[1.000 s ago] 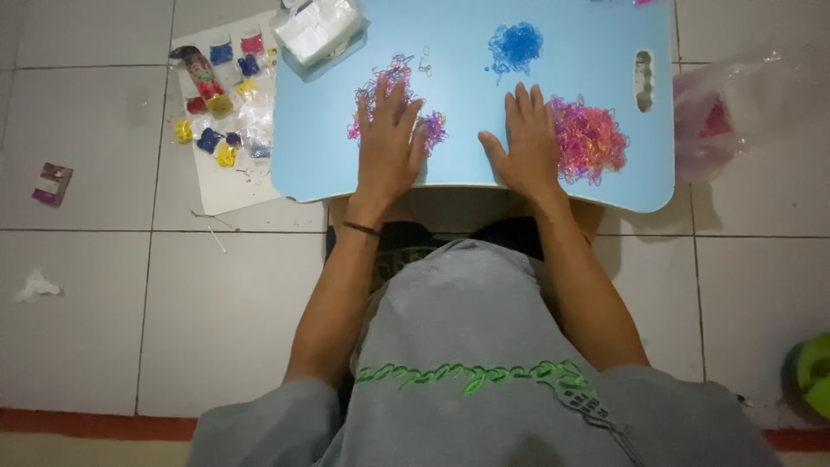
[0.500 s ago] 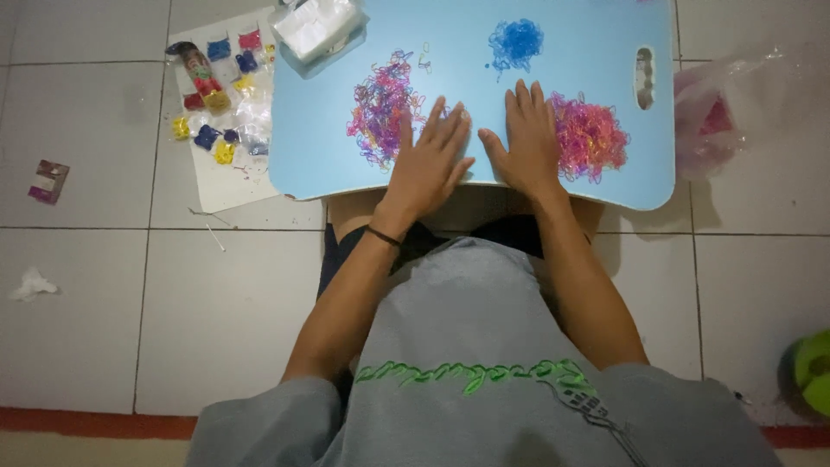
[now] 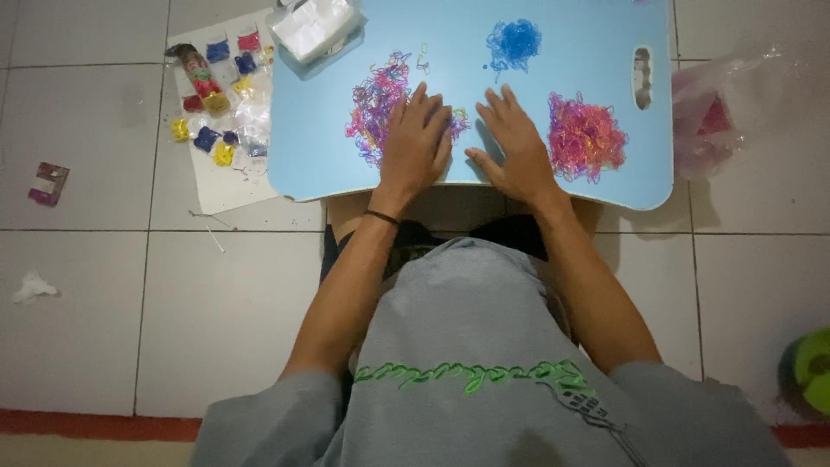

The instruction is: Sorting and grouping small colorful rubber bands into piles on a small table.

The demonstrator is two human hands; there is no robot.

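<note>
**A:** Status on the hands?

**B:** Both flat, palms down on the light blue lap table (image 3: 571, 186). Left hand (image 3: 415, 143) has fingers spread, resting on the right edge of the mixed-colour pile of small rubber bands (image 3: 376, 108). It holds nothing, as far as I can see. Right hand (image 3: 510, 147) is also splayed and empty, on bare tabletop between that pile and the pink-orange pile (image 3: 586, 137).

**A:** Sorting progress?

**B:** My read: partway. Two single-tone heaps exist: the blue pile (image 3: 514, 41) near the far edge and the pink-orange one by the right hand. The mixed pile is about as big as either and still holds purple, pink, blue and yellow strands tangled together. A few loose bands (image 3: 422, 60) lie just beyond it. So that pile is what's left.

**A:** What do the bands look like?

**B:** Tiny, thin loops, loosely heaped, not stacked. Edges of each heap are ragged, with strays. Individual bands are too small to count.

**A:** Around the table?

**B:** A clear bag of white contents (image 3: 316, 26) sits on the far left corner. On the tiled floor (image 3: 104, 294) left of the table there's a white sheet (image 3: 220, 182) carrying small packets in red, blue and yellow (image 3: 207, 138). A crumpled clear plastic bag with something pink inside (image 3: 718, 121) lies just beside the table's right edge. Slot handle (image 3: 641, 78) is cut through the tabletop near that side.
</note>
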